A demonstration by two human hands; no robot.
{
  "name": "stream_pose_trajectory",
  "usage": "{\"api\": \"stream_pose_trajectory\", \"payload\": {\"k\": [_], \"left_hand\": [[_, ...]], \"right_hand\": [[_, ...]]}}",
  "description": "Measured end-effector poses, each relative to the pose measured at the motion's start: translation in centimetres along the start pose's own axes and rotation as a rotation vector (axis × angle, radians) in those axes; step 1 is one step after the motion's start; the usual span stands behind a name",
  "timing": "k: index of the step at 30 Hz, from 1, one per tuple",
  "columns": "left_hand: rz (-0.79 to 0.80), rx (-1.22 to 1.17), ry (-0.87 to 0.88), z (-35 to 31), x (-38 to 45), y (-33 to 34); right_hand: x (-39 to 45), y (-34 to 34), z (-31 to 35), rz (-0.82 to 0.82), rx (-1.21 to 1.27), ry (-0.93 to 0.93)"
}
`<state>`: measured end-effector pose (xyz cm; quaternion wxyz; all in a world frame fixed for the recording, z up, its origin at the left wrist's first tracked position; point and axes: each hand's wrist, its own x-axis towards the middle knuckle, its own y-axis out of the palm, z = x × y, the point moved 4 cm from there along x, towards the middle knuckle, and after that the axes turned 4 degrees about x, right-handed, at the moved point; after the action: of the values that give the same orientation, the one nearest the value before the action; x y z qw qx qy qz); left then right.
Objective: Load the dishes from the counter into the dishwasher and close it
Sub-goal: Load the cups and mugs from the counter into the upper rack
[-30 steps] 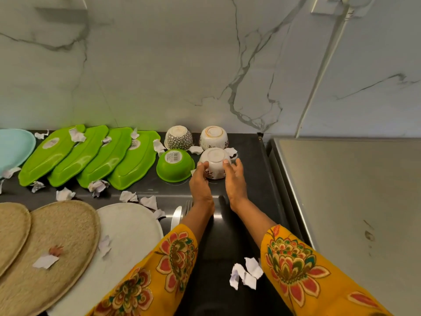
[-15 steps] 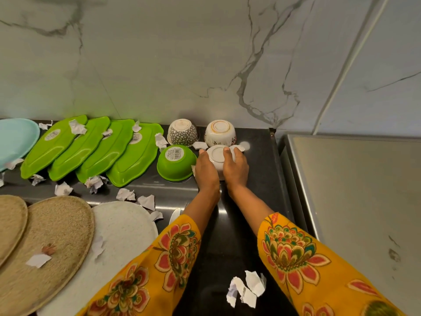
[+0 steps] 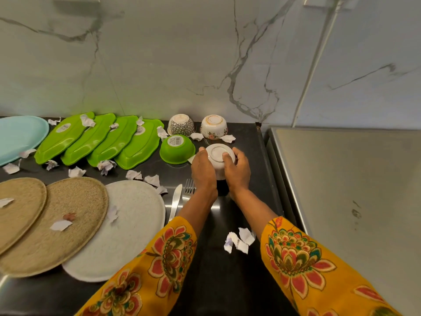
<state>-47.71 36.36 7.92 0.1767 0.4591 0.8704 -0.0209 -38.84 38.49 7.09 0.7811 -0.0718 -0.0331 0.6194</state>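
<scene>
both hands are lifting the white bowl (image 3: 219, 159) a little nearer than it was half a second ago, when it was sitting flat among the other bowls; now it is tipping so its foot ring is facing up and slightly towards the person. the left hand (image 3: 202, 172) is wrapping its fingers round the bowl's left wall, and the right hand (image 3: 237, 171) is curling round the right wall with the thumb pressing on the base. holding it from both sides is probably keeping the upside-down bowl steady while it is coming off the black counter (image 3: 246, 281), above the near part of which it is now hovering.

just to its left the green bowl (image 3: 177, 149) is sitting upside down, and behind it the patterned bowl (image 3: 181, 125) and the flowered bowl (image 3: 213, 127) are resting the same way against the wall. four green trays (image 3: 100, 140) are overlapping in a row, with a pale blue plate (image 3: 18, 137) at the far left. a knife (image 3: 175, 200) and a fork (image 3: 189, 187) are lying just beside the left wrist, next to a white mat (image 3: 127, 229) and two woven mats (image 3: 57, 222). torn paper scraps (image 3: 239, 241) are lying all over and may be sticking to dishes. the dishwasher is not showing, though a steel top (image 3: 353, 190) is standing at the right.
</scene>
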Motion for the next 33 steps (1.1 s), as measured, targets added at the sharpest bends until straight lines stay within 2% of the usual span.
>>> {"api": "stream_pose_trajectory", "payload": {"k": [17,26,33], "left_hand": [[0.209,-0.017,0.002,3.3,-15.2,-7.8],[0.36,0.03,-0.084,6.9,-22.9,-6.4],[0.469,0.065,-0.14,10.2,-28.1,-3.7]], "right_hand": [[-18.3,-9.3,-0.1,-0.163,0.014,-0.031],[-23.9,-16.6,-1.1,-0.302,-0.078,-0.032],[-27.2,-23.2,-3.5,-0.443,-0.02,0.041]]}}
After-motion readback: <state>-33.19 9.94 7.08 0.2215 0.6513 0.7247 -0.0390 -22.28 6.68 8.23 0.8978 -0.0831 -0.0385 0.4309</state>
